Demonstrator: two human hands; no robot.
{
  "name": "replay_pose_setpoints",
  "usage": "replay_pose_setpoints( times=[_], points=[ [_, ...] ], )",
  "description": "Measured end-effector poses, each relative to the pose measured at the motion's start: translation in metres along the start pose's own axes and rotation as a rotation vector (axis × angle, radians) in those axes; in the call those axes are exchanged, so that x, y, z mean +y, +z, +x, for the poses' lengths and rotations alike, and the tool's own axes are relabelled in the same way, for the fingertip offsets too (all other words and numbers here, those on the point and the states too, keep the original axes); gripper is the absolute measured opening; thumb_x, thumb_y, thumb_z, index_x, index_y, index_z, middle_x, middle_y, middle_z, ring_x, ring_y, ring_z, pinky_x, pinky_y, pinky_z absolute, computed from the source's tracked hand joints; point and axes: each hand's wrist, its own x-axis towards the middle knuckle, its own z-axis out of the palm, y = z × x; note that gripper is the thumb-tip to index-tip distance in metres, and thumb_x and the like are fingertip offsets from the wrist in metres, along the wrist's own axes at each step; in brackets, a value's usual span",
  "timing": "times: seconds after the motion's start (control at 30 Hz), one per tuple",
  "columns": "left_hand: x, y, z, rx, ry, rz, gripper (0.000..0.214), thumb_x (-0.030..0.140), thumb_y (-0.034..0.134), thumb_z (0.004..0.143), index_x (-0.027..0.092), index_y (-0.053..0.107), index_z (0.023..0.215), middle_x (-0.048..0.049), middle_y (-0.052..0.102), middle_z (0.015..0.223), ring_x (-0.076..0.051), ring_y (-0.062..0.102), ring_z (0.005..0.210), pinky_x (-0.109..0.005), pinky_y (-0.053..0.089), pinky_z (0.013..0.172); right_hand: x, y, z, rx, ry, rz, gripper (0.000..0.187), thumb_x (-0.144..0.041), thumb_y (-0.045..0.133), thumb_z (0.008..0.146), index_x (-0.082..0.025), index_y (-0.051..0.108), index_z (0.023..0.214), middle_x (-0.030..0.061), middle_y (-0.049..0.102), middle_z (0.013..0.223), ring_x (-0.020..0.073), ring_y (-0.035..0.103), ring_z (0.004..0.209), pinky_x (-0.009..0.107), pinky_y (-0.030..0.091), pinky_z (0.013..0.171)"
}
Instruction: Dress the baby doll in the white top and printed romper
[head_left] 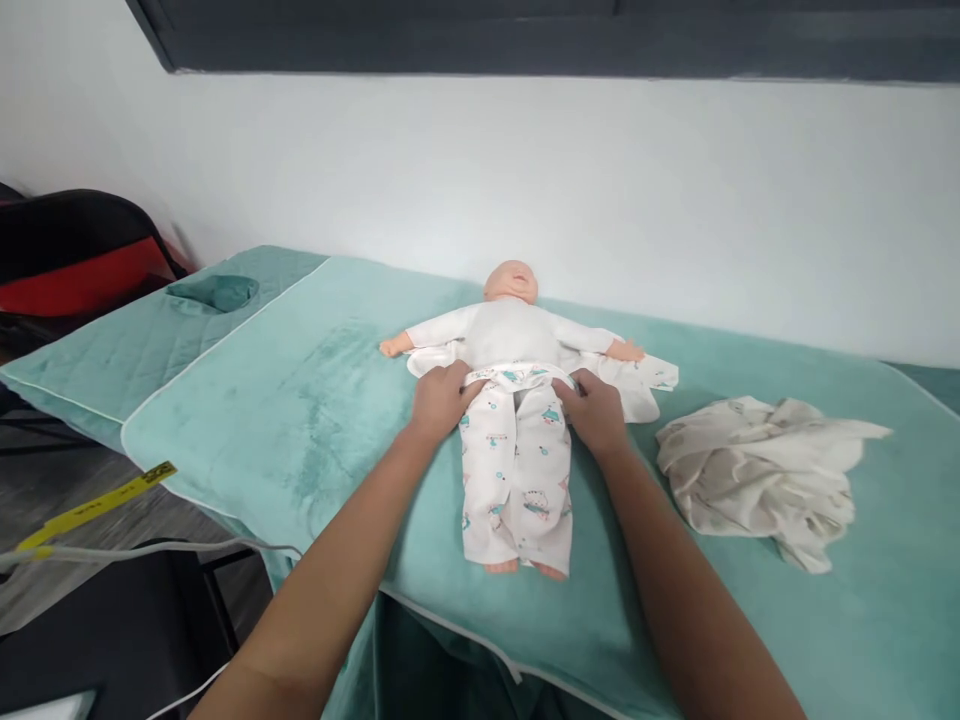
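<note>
Massage bed [292, 400], one, green velour cover; pushed against a white wall [360, 170].
Baby doll [511, 332], one, in a white long-sleeved top; lies face up mid-bed, head toward the wall, arms outspread.
Crumpled white cloth [765, 475], one; heaped on the bed, beyond the right forearm.
Printed garment [634, 385], one; spread flat beneath the doll's torso and arms.
Printed trousers [516, 475], one pair; on the doll's legs, feet [501, 566] showing at the cuffs, waistband [523, 376] across the lower torso.
Hands, two: left hand [441, 402] and right hand [595, 408] each pinch one end of the waistband between thumb and fingers; fingertips partly hidden.
Handling note, a judgement: equal tension at both sides should keep the band level; easing the cloth smooth around the hips, clear of the garment beneath, should prevent bunching.
</note>
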Motion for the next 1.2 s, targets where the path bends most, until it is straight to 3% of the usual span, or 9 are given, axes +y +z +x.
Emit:
replay_pose_setpoints(
  times=[0.13, 0.23, 0.37, 0.47, 0.63, 0.77, 0.9, 1.07, 1.2],
  points=[
    [0.004, -0.001, -0.006, 0.010, -0.085, -0.183, 0.031, 0.051, 0.058, 0.085, 0.020, 0.054, 0.088, -0.0003, 0.056, 0.073, -0.018, 0.054, 0.073, -0.027, 0.037, 0.067, -0.007, 0.004, -0.007, 0.069, 0.039, 0.069, 0.042, -0.056, 0.053, 0.081, -0.020, 0.043, 0.063, -0.0038, 0.039, 0.058, 0.0125, 0.035, 0.062, 0.027, 0.028, 0.060],
    [0.002, -0.006, -0.010, -0.019, -0.106, -0.454, 0.031, 0.048, 0.061, 0.082, 0.020, 0.051, 0.093, 0.0001, 0.056, 0.085, -0.014, 0.051, 0.077, -0.024, 0.039, 0.069, -0.005, 0.000, -0.009, -0.044, 0.044, 0.187, 0.039, -0.058, 0.053, 0.081, -0.020, 0.050, 0.073, -0.0027, 0.047, 0.067, 0.0136, 0.041, 0.068, 0.027, 0.034, 0.065],
    [-0.005, -0.011, -0.018, -0.176, -0.109, -0.618, 0.046, 0.046, 0.071, 0.073, 0.019, 0.049, 0.102, 0.0009, 0.052, 0.092, -0.012, 0.046, 0.079, -0.023, 0.040, 0.072, 0.001, -0.009, -0.015, -0.257, 0.009, 0.247, 0.042, -0.057, 0.065, 0.071, -0.020, 0.054, 0.086, -0.0009, 0.056, 0.082, 0.0156, 0.048, 0.077, 0.027, 0.038, 0.070],
    [-0.007, -0.013, -0.024, -0.183, -0.051, -0.574, 0.047, 0.046, 0.074, 0.069, 0.019, 0.048, 0.098, 0.0014, 0.051, 0.091, -0.012, 0.045, 0.080, -0.023, 0.039, 0.073, 0.002, -0.012, -0.022, -0.293, 0.015, 0.199, 0.039, -0.055, 0.066, 0.069, -0.020, 0.052, 0.077, -0.0027, 0.051, 0.071, 0.0145, 0.043, 0.071, 0.026, 0.034, 0.065],
    [0.001, -0.013, -0.037, -0.096, 0.003, -0.200, 0.030, 0.047, 0.060, 0.083, 0.019, 0.050, 0.079, -0.0003, 0.055, 0.078, -0.015, 0.048, 0.073, -0.026, 0.032, 0.066, -0.008, -0.003, -0.036, -0.065, 0.025, 0.121, 0.033, -0.048, 0.057, 0.073, -0.020, 0.043, 0.061, -0.0039, 0.039, 0.058, 0.0120, 0.034, 0.063, 0.026, 0.027, 0.060],
    [0.008, -0.012, -0.046, -0.036, -0.034, 0.017, 0.027, 0.046, 0.051, 0.089, 0.020, 0.053, 0.082, -0.0040, 0.059, 0.075, -0.020, 0.053, 0.074, -0.029, 0.029, 0.064, -0.018, 0.004, -0.045, 0.075, 0.103, 0.201, 0.035, -0.046, 0.054, 0.076, -0.020, 0.037, 0.059, -0.0043, 0.035, 0.057, 0.0116, 0.032, 0.062, 0.026, 0.027, 0.059],
    [0.009, -0.014, -0.048, -0.089, -0.061, -0.175, 0.026, 0.046, 0.050, 0.090, 0.020, 0.053, 0.094, -0.0012, 0.059, 0.081, -0.017, 0.054, 0.075, -0.027, 0.034, 0.067, -0.021, 0.001, -0.049, 0.018, 0.112, 0.248, 0.031, -0.047, 0.054, 0.077, -0.020, 0.045, 0.065, -0.0032, 0.045, 0.063, 0.0128, 0.039, 0.066, 0.026, 0.033, 0.063],
    [-0.001, -0.020, -0.054, -0.193, 0.039, -0.463, 0.046, 0.049, 0.068, 0.078, 0.019, 0.048, 0.106, -0.0032, 0.053, 0.106, -0.015, 0.052, 0.093, -0.026, 0.043, 0.081, -0.018, -0.012, -0.063, -0.224, 0.067, 0.291, 0.040, -0.050, 0.067, 0.067, -0.019, 0.055, 0.089, -0.0002, 0.058, 0.083, 0.0169, 0.049, 0.079, 0.027, 0.039, 0.070],
    [-0.006, -0.025, -0.063, -0.220, 0.192, -0.434, 0.039, 0.049, 0.071, 0.076, 0.018, 0.052, 0.090, -0.0053, 0.052, 0.105, -0.018, 0.052, 0.098, -0.028, 0.043, 0.087, -0.017, -0.012, -0.075, -0.222, 0.069, 0.219, 0.026, -0.039, 0.065, 0.064, -0.020, 0.054, 0.078, -0.0024, 0.054, 0.074, 0.0159, 0.046, 0.072, 0.027, 0.035, 0.066]
  ],
)
